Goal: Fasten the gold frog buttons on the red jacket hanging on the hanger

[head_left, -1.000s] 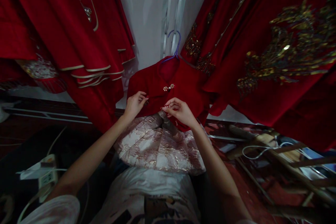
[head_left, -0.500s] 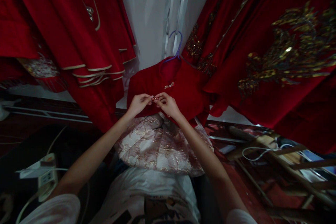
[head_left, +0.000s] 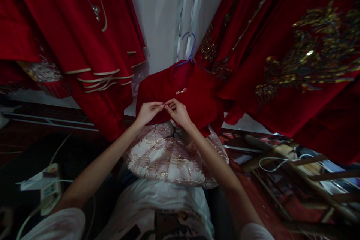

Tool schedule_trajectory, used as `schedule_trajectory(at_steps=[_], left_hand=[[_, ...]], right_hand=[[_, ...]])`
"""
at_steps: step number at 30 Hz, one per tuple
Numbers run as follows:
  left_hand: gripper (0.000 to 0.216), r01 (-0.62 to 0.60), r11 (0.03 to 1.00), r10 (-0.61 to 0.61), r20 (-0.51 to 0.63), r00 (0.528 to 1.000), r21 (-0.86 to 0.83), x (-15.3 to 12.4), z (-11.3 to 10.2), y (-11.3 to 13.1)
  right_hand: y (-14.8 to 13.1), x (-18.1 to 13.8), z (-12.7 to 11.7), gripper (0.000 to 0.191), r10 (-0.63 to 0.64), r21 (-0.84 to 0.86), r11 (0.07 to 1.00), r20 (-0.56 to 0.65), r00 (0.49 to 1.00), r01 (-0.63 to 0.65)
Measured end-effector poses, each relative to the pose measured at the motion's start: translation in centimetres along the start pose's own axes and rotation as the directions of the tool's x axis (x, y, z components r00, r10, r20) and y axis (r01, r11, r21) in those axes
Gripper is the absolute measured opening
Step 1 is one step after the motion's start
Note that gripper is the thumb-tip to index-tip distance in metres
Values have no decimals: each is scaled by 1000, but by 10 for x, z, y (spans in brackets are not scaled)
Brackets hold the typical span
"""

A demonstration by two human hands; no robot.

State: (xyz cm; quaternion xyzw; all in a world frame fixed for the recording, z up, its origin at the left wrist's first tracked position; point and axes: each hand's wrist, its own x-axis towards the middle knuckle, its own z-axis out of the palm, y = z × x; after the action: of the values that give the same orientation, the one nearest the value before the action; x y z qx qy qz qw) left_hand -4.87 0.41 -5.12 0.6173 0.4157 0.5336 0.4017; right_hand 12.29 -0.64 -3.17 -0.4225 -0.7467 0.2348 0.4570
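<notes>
A red garment (head_left: 204, 90) hangs from a purple hanger (head_left: 192, 47) in front of me. Across its chest sits a short row of pale, shiny beads (head_left: 181, 91), like a button fastening. Just below that, my left hand (head_left: 150, 112) and my right hand (head_left: 177, 112) meet at the cloth, thumbs and fingers pinched. Between the fingertips shows a second small beaded fastening (head_left: 166, 105), mostly covered by them. Under my wrists, a pink and white brocade cloth with gold threads (head_left: 168, 157) lies over my lap.
Red garments with pale piping (head_left: 92, 37) hang on the left. On the right hang red garments (head_left: 253, 45) with gold sequin embroidery (head_left: 306, 56). A power strip (head_left: 50, 191) with cables lies at lower left. Wooden frames (head_left: 303, 168) with a white cord stand at lower right.
The fingertips have shifted slightly at the fastening, and less of it shows between them now. Both hands remain in nearly the same place.
</notes>
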Motion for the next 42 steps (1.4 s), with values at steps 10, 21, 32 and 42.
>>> schedule_trajectory(at_steps=[10,21,32,42], left_hand=[[50,-22,1000,22,-30,999,22,2,3,-2],[47,-56,994,59,-29,998,95,0,-1,9],[35,-196,940,189,55,981,279,1,-2,-1],[32,-194,947,182,68,981,255,2,-3,-3]], right_hand=[[-2,-1,-2,14,8,23,1000,44,999,-9],[-2,-2,1,16,-5,19,1000,-4,1000,6],[3,-1,4,14,-35,-15,999,-47,998,34],[3,1,7,10,-3,-59,998,-89,996,-2]])
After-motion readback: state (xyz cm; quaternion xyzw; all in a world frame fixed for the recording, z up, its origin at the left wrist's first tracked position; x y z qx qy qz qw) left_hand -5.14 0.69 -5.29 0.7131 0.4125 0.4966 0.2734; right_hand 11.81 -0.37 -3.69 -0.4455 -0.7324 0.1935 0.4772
